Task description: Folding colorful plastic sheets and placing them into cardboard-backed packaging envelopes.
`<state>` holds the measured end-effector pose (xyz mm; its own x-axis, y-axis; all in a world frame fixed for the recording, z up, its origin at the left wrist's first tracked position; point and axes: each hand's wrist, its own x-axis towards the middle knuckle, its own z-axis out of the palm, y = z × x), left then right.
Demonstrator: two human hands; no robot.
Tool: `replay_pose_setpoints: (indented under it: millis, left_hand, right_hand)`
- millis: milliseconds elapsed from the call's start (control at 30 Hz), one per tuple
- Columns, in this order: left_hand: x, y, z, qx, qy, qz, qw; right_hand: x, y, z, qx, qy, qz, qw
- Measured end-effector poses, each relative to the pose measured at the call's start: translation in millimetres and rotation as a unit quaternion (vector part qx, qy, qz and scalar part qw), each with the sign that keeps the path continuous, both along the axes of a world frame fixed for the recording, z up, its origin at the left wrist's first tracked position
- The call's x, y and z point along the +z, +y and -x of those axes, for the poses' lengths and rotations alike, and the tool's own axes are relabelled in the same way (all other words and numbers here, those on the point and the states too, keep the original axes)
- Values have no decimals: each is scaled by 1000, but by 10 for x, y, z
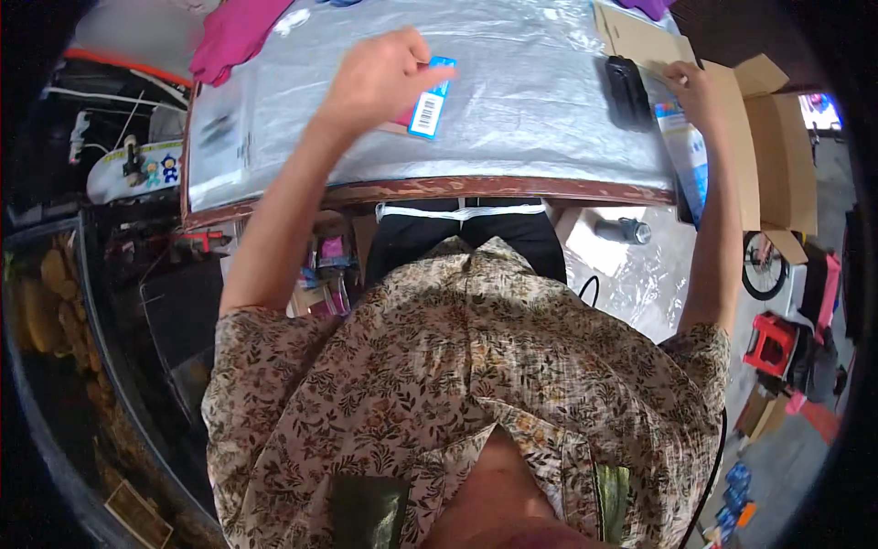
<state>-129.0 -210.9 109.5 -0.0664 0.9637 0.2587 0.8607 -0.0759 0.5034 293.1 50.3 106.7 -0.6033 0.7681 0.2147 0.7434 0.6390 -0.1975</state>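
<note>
Your left hand (380, 78) pinches the packet (430, 101): light, flat, slippery; hold its edges. Right hand (692, 87) rests open on the bag (688, 151).

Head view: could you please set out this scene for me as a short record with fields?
left hand: holds a small blue packet with a white label, over the table
right hand: rests at the table's right edge, touching a blue and white package
table: wooden rim, top covered by silvery plastic sheet
black device: lies on the sheet, just left of the right hand
cardboard box: open, right of the table
pink cloth: far left corner of the table
</note>
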Motion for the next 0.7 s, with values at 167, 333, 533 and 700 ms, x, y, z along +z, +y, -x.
replay_pose_setpoints:
  millis: [167,333,533,700]
  left_hand:
    - [-248,-160,-215,53,-17,-4,998]
    - [-255,-126,-274,72,-67,-27,995]
    - [-412,-150,-390,91,73,-132,984]
    - [-425,-123,-485,101,171,-164,966]
  right_hand:
    - [95,46,67,-18,-15,51,998]
    - [358,-262,163,-16,76,-67,995]
    - [222,-1484,1274,83,238,114,961]
    - [-123,-1846,1687,111,226,166,953]
